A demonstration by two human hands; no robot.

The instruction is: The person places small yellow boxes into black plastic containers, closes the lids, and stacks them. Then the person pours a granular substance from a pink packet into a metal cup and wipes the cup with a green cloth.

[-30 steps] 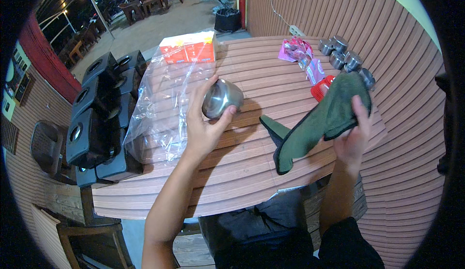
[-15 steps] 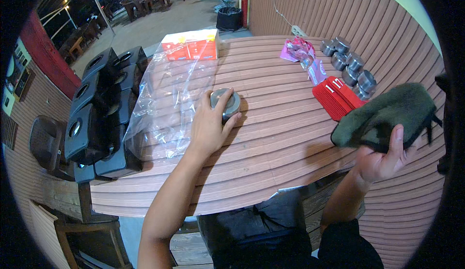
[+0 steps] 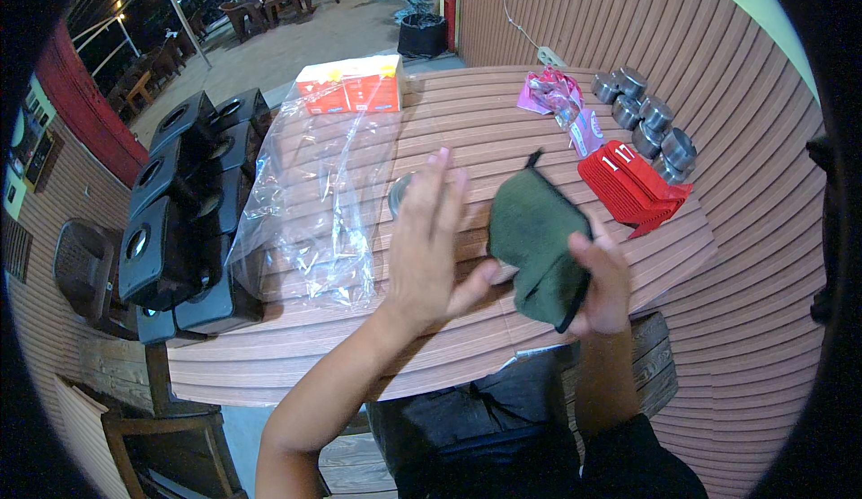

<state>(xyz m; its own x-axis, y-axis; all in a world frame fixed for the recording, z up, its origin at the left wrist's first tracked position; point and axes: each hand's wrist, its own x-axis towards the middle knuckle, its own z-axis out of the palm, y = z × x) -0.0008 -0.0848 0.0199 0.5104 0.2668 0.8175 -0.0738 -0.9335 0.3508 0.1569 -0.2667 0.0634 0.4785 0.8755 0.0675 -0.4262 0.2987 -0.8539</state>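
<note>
My right hand (image 3: 603,285) is closed on the edge of a dark green cloth (image 3: 543,238) with black trim and a small loop, holding it above the table's near middle. Left of the cloth, my left hand (image 3: 424,252) is open, fingers stretched out and thumb apart. Beneath its fingers a small round grey metal container (image 3: 396,195) stands on the table, mostly hidden by the hand. Whether the fingers touch it, I cannot tell.
Black boxes with round openings (image 3: 162,243) are stacked at left, beside a clear plastic bag (image 3: 305,220) and an orange-white carton (image 3: 350,90). Several steel cylinders (image 3: 678,149), a red stack (image 3: 624,185) and pink-purple packets (image 3: 552,95) lie at right on the ribbed table (image 3: 467,122).
My right hand has brought the green cloth leftward from the table's right side, uncovering more of the red stack. My left hand has let go of the metal container and straightened its fingers.
</note>
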